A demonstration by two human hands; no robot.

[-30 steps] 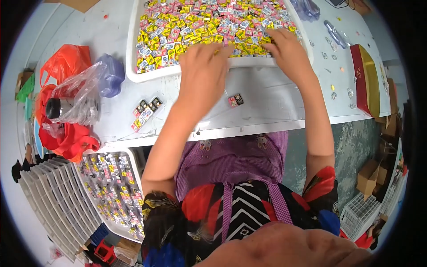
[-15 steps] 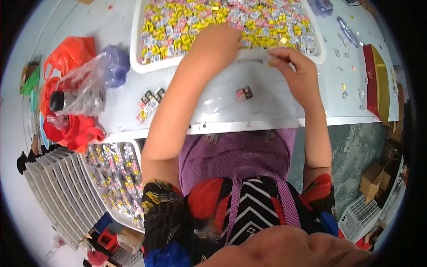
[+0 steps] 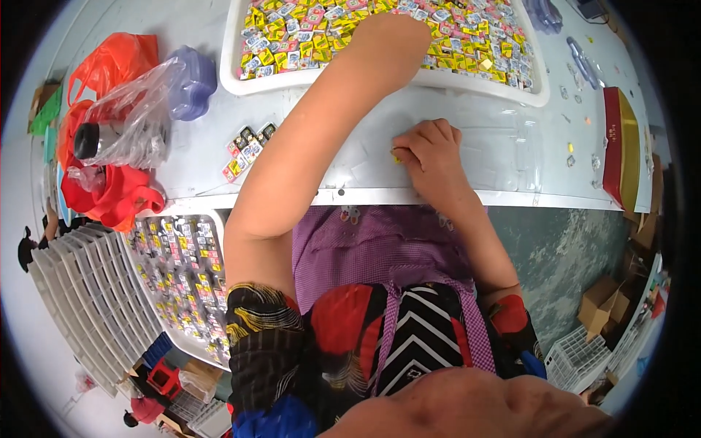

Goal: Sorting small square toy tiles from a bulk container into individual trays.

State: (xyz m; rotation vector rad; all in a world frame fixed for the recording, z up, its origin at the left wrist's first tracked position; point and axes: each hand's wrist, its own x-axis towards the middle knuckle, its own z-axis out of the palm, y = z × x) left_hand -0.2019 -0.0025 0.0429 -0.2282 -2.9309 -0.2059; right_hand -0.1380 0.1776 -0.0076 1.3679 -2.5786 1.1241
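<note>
left hand (image 3: 394,40) knuckles-up over the near part of a white tray (image 3: 314,78), smooth plastic, rounded corners, raised rim. its fingers are hidden behind the back of the hand; cannot tell whether they grip anything.

in the tray: small blocks (image 3: 299,33), oblong, jumbled in a dense layer, faces yellow, pink and pale blue-white.

right hand (image 3: 434,153) low over the table (image 3: 343,157), between tray and table edge. fingers curled, thumb and forefinger closed on a yellow piece (image 3: 397,157), mostly hidden by the fingertips. table surface pale, slightly glossy, with a straight white edge strip.

left of the left forearm, a flat cluster of blocks (image 3: 247,153), black, pink, white and yellow faces, lying close together on the table.

farther left: a crinkled clear bag (image 3: 135,120) around a dark-capped bottle (image 3: 87,140); a thin, creased red bag (image 3: 117,62); bluish translucent containers (image 3: 193,84) with rounded lobes.

at the right, a long red-and-gold box (image 3: 621,146), flat-sided.
</note>
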